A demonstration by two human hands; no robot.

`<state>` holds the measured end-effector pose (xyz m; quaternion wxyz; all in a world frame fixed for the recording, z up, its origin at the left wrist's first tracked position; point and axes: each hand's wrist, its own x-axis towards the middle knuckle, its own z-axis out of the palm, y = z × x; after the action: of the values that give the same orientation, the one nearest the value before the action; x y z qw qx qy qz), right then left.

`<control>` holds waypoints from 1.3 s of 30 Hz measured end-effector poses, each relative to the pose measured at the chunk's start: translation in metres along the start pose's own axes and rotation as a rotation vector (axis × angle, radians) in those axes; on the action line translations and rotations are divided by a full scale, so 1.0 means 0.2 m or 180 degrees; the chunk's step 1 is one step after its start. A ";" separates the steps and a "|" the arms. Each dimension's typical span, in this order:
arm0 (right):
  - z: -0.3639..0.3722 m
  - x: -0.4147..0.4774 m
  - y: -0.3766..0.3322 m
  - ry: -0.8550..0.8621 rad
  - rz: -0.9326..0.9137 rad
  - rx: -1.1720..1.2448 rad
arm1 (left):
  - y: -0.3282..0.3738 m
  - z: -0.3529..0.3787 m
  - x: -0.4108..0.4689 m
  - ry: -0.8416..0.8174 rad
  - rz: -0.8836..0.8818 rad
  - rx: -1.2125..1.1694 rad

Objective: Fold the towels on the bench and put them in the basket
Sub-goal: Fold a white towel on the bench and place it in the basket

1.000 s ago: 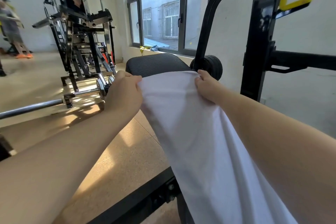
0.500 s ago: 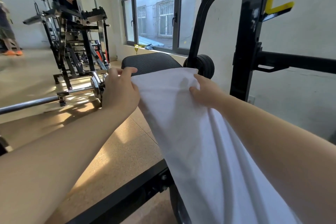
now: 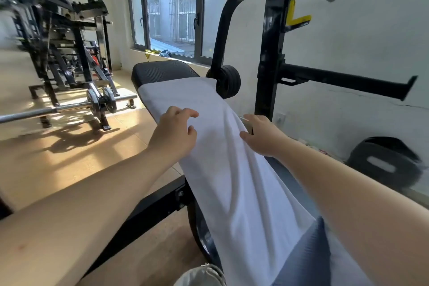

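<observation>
Both the left hand and the right hand have released the far corners and drawn back to mid-length. The white towel lies flat along the table, spread for folding. The left hand rests with fingers spread at its left edge. We cannot tell whether the right hand pinches the right edge.

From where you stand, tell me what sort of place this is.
Most likely a gym or weight room. A padded black bench, draped with a white towel, stands beside a black rack with yellow bar hooks, and a plate-loaded barbell sits low on the left.
</observation>
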<state>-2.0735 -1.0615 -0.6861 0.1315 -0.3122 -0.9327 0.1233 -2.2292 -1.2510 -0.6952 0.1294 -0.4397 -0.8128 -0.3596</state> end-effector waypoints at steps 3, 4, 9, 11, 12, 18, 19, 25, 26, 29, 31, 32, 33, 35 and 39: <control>0.00 -0.17 0.08 -0.0143 0.0142 -0.0090 | 0.08 0.07 -0.12 -0.0396 0.0225 -0.0020; 0.01 -0.22 0.11 -0.0201 0.0205 -0.0127 | 0.10 0.09 -0.16 -0.0548 0.0285 -0.0032; 0.04 -0.44 0.22 -0.0476 0.0476 -0.0255 | 0.22 0.18 -0.32 -0.0995 0.0434 0.0076; 0.06 -0.50 0.27 -0.0545 0.0582 -0.0308 | 0.25 0.20 -0.37 -0.1119 0.0490 0.0117; 0.08 -0.54 0.30 -0.0568 0.0633 -0.0313 | 0.28 0.22 -0.40 -0.1199 0.0515 0.0105; 0.18 -0.70 0.43 -0.0867 0.1023 -0.0426 | 0.34 0.30 -0.55 -0.1678 0.0805 0.0146; 0.21 -0.73 0.45 -0.0938 0.1049 -0.0447 | 0.35 0.32 -0.57 -0.1773 0.0890 0.0183; 0.29 -0.84 0.50 -0.0614 0.1064 -0.0031 | 0.40 0.39 -0.65 -0.2013 0.1326 0.0524; 0.31 -0.85 0.51 -0.0519 0.1094 0.0061 | 0.41 0.40 -0.66 -0.2016 0.1365 0.0571; 0.30 -0.87 0.53 -0.0408 0.1096 0.0124 | 0.43 0.44 -0.70 -0.1958 0.1503 0.0705; 0.28 -0.88 0.56 -0.0326 0.1091 0.0077 | 0.44 0.46 -0.73 -0.1989 0.1630 0.0795; 0.27 -0.88 0.58 -0.0285 0.1090 0.0029 | 0.45 0.47 -0.75 -0.2033 0.1720 0.0860; 0.25 -0.89 0.59 -0.0264 0.1110 -0.0020 | 0.45 0.48 -0.77 -0.2082 0.1814 0.0938; 0.23 -0.90 0.62 -0.0223 0.1171 -0.0011 | 0.48 0.50 -0.81 -0.2177 0.1929 0.1097; 0.19 -0.91 0.66 0.0034 0.1140 0.0138 | 0.54 0.55 -0.89 -0.2206 0.2068 0.1390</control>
<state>-1.8725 -1.0776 -0.7940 0.1190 -0.4710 -0.8587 0.1633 -2.0277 -1.2473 -0.8158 0.0464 -0.7252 -0.6856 0.0435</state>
